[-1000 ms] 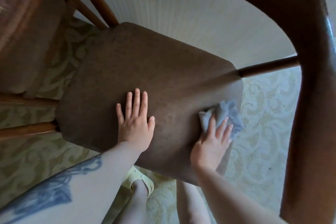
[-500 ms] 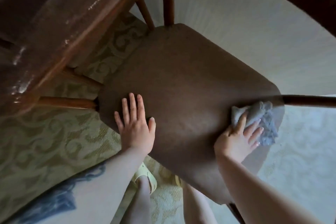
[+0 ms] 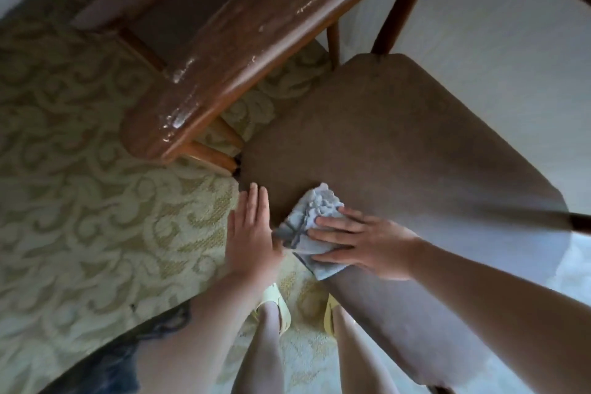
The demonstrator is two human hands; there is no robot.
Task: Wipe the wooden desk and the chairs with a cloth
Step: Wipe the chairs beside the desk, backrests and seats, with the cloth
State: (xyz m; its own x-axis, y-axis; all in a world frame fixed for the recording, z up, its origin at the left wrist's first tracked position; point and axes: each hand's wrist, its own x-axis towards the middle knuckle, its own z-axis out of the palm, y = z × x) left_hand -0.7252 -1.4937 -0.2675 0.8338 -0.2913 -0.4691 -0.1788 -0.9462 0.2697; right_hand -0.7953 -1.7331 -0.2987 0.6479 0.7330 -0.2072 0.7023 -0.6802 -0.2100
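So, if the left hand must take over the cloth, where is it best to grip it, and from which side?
Probably the loose corner of the cloth nearest the left hand, coming from the left, over the seat edge. That corner sticks out free, while the right hand presses flat fingers on the rest. The bunched top part is also free, but farther to reach.

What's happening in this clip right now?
A person is wiping a chair seat with a light cloth. The right hand presses the cloth flat near the seat's left edge, fingers straight. The left hand rests open at that edge, beside the cloth. A worn wooden chair back shows above, and patterned carpet lies below.
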